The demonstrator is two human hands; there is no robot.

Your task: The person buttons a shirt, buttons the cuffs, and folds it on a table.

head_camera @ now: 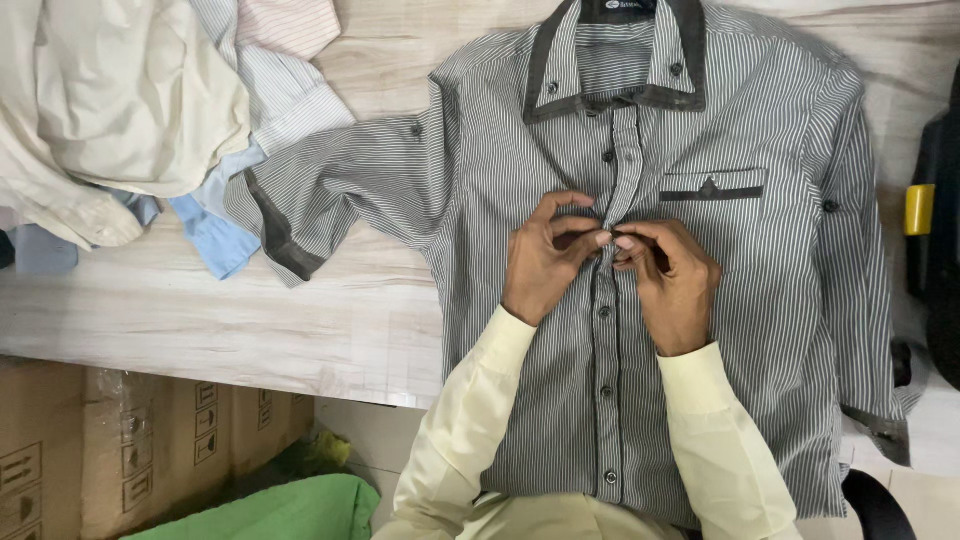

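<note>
Shirt (700, 300), grey striped, lay flat, front up, on the table (200, 320), so the placket faced you. Your left hand (545, 260) and right hand (672, 285) pinched shut on the placket mid-chest, fingertips meeting at a button. Spare shirts (130, 110) sat piled at 10 o'clock.

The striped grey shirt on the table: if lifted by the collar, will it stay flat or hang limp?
The striped shirt would probably hang limp: its sleeve already folds softly. Its darker collar looks somewhat stiffer. It seems light.
</note>
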